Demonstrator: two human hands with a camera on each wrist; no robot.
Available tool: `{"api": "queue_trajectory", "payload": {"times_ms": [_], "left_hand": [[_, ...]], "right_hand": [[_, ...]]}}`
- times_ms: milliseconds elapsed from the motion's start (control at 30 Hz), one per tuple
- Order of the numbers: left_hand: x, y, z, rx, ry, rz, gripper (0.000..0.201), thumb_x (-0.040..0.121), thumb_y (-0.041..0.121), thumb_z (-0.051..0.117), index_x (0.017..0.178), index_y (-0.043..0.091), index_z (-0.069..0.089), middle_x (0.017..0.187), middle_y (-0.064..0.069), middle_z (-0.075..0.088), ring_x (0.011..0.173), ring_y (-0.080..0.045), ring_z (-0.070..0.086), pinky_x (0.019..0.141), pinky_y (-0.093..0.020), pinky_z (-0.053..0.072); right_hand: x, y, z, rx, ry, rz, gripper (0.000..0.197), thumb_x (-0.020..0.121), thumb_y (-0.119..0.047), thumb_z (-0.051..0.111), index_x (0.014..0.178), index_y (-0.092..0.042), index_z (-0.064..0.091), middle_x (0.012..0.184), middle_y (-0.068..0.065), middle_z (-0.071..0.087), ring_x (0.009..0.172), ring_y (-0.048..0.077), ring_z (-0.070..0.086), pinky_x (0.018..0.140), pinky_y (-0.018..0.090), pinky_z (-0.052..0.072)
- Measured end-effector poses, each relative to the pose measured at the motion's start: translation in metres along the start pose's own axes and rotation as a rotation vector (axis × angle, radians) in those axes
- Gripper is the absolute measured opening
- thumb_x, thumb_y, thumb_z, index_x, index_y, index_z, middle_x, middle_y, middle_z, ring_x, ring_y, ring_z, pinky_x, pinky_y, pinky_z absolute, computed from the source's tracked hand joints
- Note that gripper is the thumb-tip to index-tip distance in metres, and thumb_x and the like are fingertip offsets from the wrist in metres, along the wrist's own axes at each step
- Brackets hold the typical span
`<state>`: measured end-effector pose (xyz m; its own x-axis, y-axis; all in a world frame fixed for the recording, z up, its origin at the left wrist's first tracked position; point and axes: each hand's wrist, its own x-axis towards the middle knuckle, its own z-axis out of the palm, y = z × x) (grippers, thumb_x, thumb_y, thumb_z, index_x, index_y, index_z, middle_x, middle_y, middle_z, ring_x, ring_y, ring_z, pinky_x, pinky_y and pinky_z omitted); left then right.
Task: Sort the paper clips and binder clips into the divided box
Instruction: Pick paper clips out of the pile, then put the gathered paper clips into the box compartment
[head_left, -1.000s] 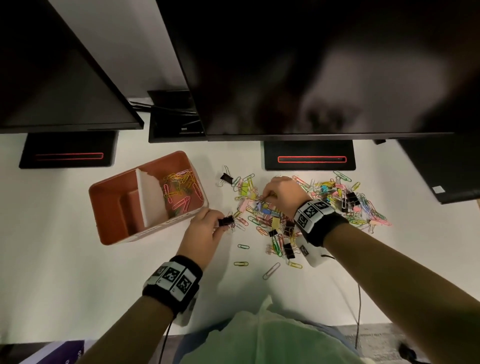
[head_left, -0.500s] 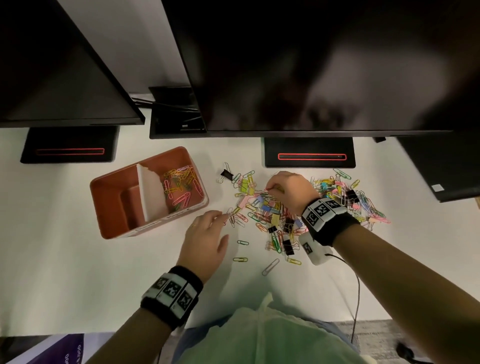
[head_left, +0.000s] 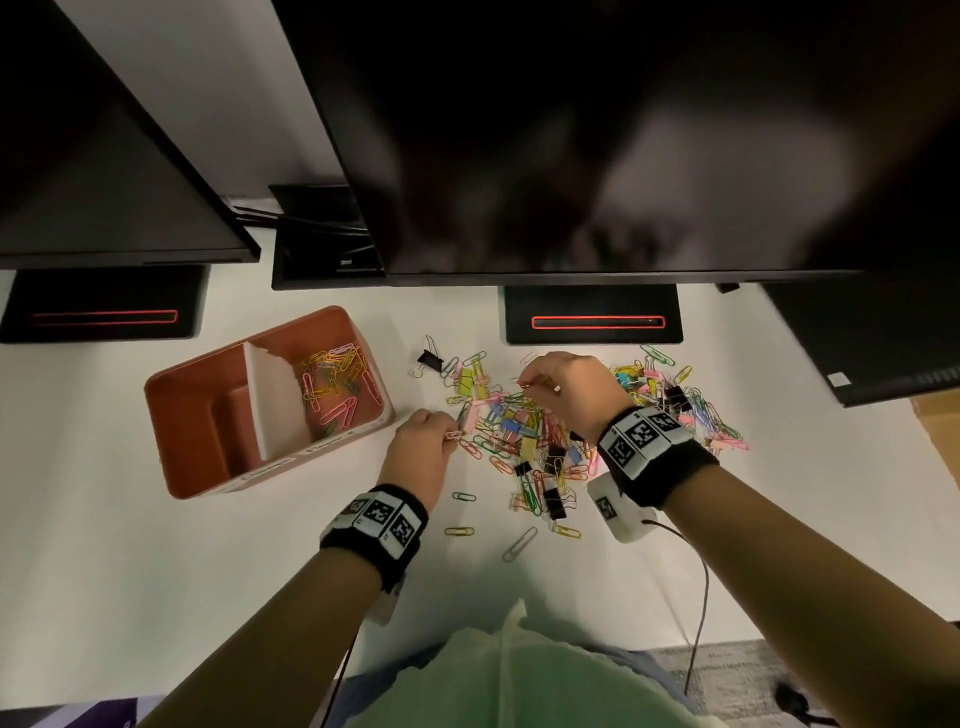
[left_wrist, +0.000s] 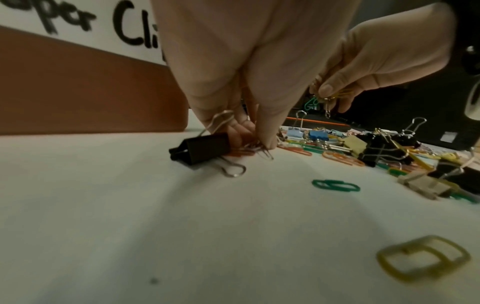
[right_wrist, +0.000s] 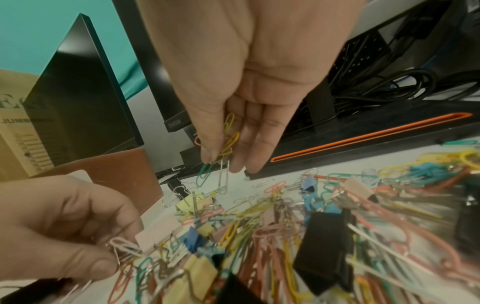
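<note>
We've got both hands down in the clip mess on the white worktop (head_left: 156, 597). Our left hand (head_left: 422, 453) sits at the near-left edge of the pile (head_left: 550, 431), fingers curled, its grip pinched on a few silver paper clips (left_wrist: 262, 151) right at the worktop surface. In the left wrist view a black binder clip (left_wrist: 205, 149) is tucked under those same fingers too, lying on its side with one wire handle sticking out toward us.

Our right hand (head_left: 569, 387) hovers over the far-middle of the pile, grip closed on a small bunch of paper clips (right_wrist: 228, 142): yellow ones up between thumb and fingers, a green one and a silver one dangling below the fingertips.

The divided box (head_left: 171, 415) is terracotta-coloured, just left of the pile and close to our left hand. A white divider (head_left: 272, 400) splits it. The right compartment holds a scatter of coloured paper clips (head_left: 337, 384). The near wall carries a white label; the left wrist view shows part of the handwriting, something like "per Cli".

The pile itself is a mix of coloured paper clips with pastel and black binder clips. One more black binder clip (head_left: 430, 358) sits apart at the far-left of the pile. A green paper clip (head_left: 464, 497), a yellow one (head_left: 459, 531) and a larger silver one (head_left: 519, 543) lie loose nearer to us. Dark monitors (head_left: 623, 130) loom over the back.
</note>
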<state>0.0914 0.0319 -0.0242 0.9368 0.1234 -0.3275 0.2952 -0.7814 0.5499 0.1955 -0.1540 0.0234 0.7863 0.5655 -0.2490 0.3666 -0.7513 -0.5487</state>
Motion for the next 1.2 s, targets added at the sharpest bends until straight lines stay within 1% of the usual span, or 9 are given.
{"api": "queue_trajectory", "payload": {"times_ms": [167, 333, 533, 700, 800, 867, 933, 1067, 1200], "left_hand": [[0.007, -0.002, -0.001, -0.024, -0.076, -0.023, 0.015, 0.085, 0.005, 0.058, 0.099, 0.005, 0.063, 0.101, -0.013, 0.061, 0.092, -0.025, 0.058, 0.083, -0.03, 0.046], [-0.003, -0.001, -0.012, -0.068, -0.096, -0.006, 0.013, 0.084, 0.003, 0.058, 0.095, 0.006, 0.064, 0.096, -0.011, 0.061, 0.088, -0.024, 0.059, 0.08, -0.028, 0.047], [-0.046, 0.008, -0.084, -0.233, 0.157, 0.075, 0.011, 0.081, 0.006, 0.065, 0.09, 0.012, 0.064, 0.085, 0.001, 0.061, 0.075, -0.009, 0.058, 0.068, -0.01, 0.043], [-0.039, -0.021, -0.144, -0.285, 0.393, -0.106, 0.014, 0.079, 0.011, 0.069, 0.091, 0.017, 0.065, 0.089, 0.001, 0.065, 0.077, -0.003, 0.059, 0.071, -0.014, 0.045], [-0.024, -0.039, -0.151, -0.221, 0.396, -0.219, 0.025, 0.077, 0.016, 0.073, 0.1, 0.016, 0.065, 0.101, -0.003, 0.065, 0.087, -0.01, 0.062, 0.082, -0.018, 0.047], [-0.023, -0.04, -0.15, -0.193, 0.379, -0.212, 0.034, 0.078, 0.017, 0.072, 0.11, 0.014, 0.062, 0.114, -0.005, 0.06, 0.099, -0.014, 0.06, 0.093, -0.029, 0.048], [-0.033, -0.032, -0.147, -0.196, 0.416, -0.105, 0.034, 0.079, 0.016, 0.07, 0.111, 0.015, 0.061, 0.115, -0.002, 0.056, 0.096, -0.013, 0.059, 0.09, -0.029, 0.049], [-0.058, -0.01, -0.116, -0.22, 0.241, 0.136, 0.024, 0.079, 0.022, 0.069, 0.103, 0.019, 0.063, 0.096, 0.008, 0.056, 0.082, -0.002, 0.056, 0.075, -0.015, 0.048], [-0.055, -0.002, -0.061, -0.108, -0.09, 0.138, 0.039, 0.082, 0.031, 0.064, 0.119, 0.022, 0.054, 0.116, 0.004, 0.051, 0.104, -0.011, 0.05, 0.094, -0.025, 0.042]], "right_hand": [[-0.001, 0.001, -0.006, 0.02, 0.027, 0.021, 0.02, 0.09, -0.018, 0.058, 0.108, -0.014, 0.065, 0.105, 0.005, 0.068, 0.091, 0.016, 0.064, 0.079, 0.017, 0.044], [0.001, -0.008, -0.01, 0.048, 0.05, -0.012, 0.021, 0.09, -0.017, 0.059, 0.109, -0.013, 0.065, 0.107, 0.005, 0.067, 0.093, 0.017, 0.064, 0.082, 0.018, 0.046], [0.024, -0.064, -0.014, 0.105, 0.09, -0.183, 0.017, 0.087, -0.017, 0.063, 0.103, -0.013, 0.067, 0.099, 0.005, 0.068, 0.086, 0.016, 0.064, 0.081, 0.025, 0.052], [0.063, -0.139, 0.001, 0.177, 0.074, -0.297, 0.018, 0.086, -0.016, 0.063, 0.104, -0.014, 0.066, 0.1, 0.005, 0.068, 0.088, 0.017, 0.063, 0.082, 0.027, 0.05], [0.079, -0.169, 0.014, 0.137, -0.048, -0.239, 0.031, 0.087, -0.02, 0.062, 0.116, -0.012, 0.061, 0.109, 0.009, 0.067, 0.099, 0.022, 0.063, 0.092, 0.035, 0.05], [0.08, -0.172, 0.018, 0.143, -0.103, -0.202, 0.037, 0.087, -0.022, 0.062, 0.122, -0.012, 0.057, 0.111, 0.01, 0.067, 0.101, 0.022, 0.063, 0.094, 0.035, 0.049], [0.073, -0.163, 0.014, 0.224, -0.08, -0.189, 0.035, 0.089, -0.024, 0.06, 0.123, -0.014, 0.057, 0.112, 0.008, 0.067, 0.097, 0.017, 0.062, 0.091, 0.027, 0.048], [0.054, -0.118, -0.003, 0.275, 0.07, -0.135, 0.024, 0.09, -0.022, 0.06, 0.112, -0.016, 0.063, 0.101, 0.001, 0.069, 0.083, 0.011, 0.062, 0.079, 0.021, 0.048], [0.05, -0.06, -0.007, 0.133, 0.083, -0.001, 0.02, 0.091, -0.02, 0.057, 0.109, -0.017, 0.064, 0.103, 0.003, 0.067, 0.082, 0.011, 0.058, 0.08, 0.024, 0.049]]}}
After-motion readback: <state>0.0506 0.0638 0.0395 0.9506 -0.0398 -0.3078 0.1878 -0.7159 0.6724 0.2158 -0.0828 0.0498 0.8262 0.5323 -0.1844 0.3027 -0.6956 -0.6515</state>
